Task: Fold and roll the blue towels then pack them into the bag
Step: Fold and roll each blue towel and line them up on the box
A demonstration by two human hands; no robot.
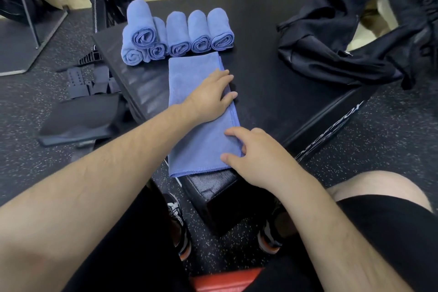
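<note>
The left hand (pixel 211 96) lay flat, palm down, on the folded towel (pixel 189 111), arm stretched across it. Its fingers were straight and slightly apart, with the tips past the towel's right edge. The right hand (pixel 258 154) rested on the same edge nearer the person. Its thumb and forefinger were spread apart on the cloth and its other fingers loosely bent, gripping nothing that could be seen.

The black bag (pixel 331 42) lay slumped to the right of the folded towel and well apart from it. What it held could not be seen.

The folded towel was one long flat blue strip on the black box (pixel 272 83). Just beyond its far end stood six rolled towels (pixel 179 38). Five lay in a row, and the sixth sat on top of the two at the left.
</note>
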